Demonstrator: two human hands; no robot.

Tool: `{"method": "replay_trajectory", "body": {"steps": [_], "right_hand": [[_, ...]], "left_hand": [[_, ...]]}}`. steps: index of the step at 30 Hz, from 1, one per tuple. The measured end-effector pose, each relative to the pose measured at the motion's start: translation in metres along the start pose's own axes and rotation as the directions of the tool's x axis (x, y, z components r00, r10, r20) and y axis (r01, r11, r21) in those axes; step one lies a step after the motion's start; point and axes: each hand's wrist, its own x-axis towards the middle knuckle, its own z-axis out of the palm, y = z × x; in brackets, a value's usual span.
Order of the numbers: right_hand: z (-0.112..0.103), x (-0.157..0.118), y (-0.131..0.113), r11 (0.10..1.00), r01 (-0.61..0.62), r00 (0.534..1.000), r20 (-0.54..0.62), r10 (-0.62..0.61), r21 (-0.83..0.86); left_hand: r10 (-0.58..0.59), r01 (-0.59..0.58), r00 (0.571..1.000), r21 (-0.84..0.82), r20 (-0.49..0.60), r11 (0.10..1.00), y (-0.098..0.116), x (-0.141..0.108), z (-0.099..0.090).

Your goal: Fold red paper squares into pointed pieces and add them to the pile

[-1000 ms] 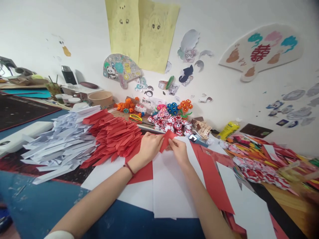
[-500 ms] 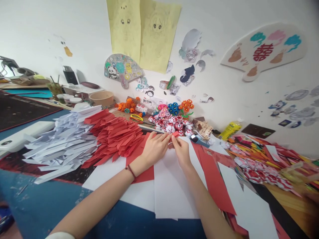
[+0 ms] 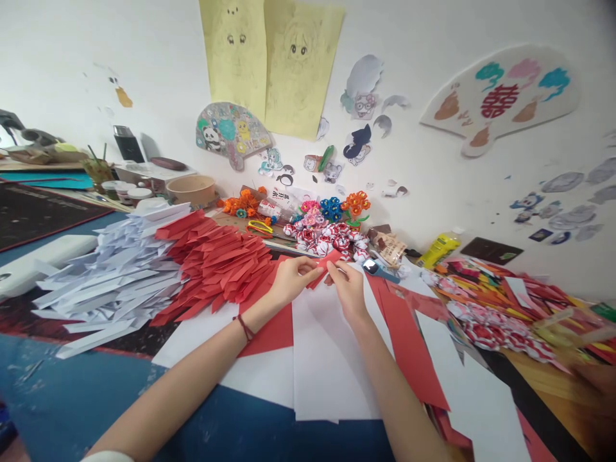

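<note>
A small red paper strip (image 3: 319, 269) is held between my two hands above the sheets. My left hand (image 3: 294, 281) pinches its left end between thumb and fingers; a dark red cord bracelet (image 3: 245, 327) circles that wrist. At the other end, the fingers of my right hand (image 3: 347, 287) are closed on the strip. Beneath both hands lie white paper sheets (image 3: 332, 366), with a red sheet (image 3: 274, 333) partly under my left forearm. Left of my hands are a heap of folded red strips (image 3: 219, 260) and a heap of folded white strips (image 3: 118, 276).
Red-and-white paper flowers (image 3: 332, 239) and a smartwatch (image 3: 378, 268) sit behind my hands. More papers (image 3: 409, 340) and flowers (image 3: 505, 330) spread rightward. A yellow bottle (image 3: 439, 249) stands near the wall. At far left lies a white device (image 3: 48, 263); a blurred hand (image 3: 597, 378) shows at far right.
My left hand has gone from lying flat over the paper to pinching the strip, which now shows more between both hands. The whole view has shifted slightly.
</note>
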Motion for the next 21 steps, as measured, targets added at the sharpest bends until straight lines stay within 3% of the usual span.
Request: {"method": "replay_trajectory", "body": {"steps": [8,15,21], "right_hand": [[-0.002,-0.002,-0.007,0.997,0.068,0.998,0.0,-0.068,-0.027],[-0.001,-0.006,-0.012,0.996,0.084,0.988,0.132,-0.08,-0.025],[0.002,-0.006,-0.005,0.989,0.14,0.975,0.178,-0.13,-0.046]], "left_hand": [[0.001,-0.001,1.0,0.011,-0.004,1.0,0.0,0.002,-0.002],[0.069,-0.072,0.997,-0.149,-0.026,0.986,0.012,0.003,-0.009],[0.011,-0.008,1.0,-0.286,0.01,0.958,0.011,0.001,-0.009]]}}
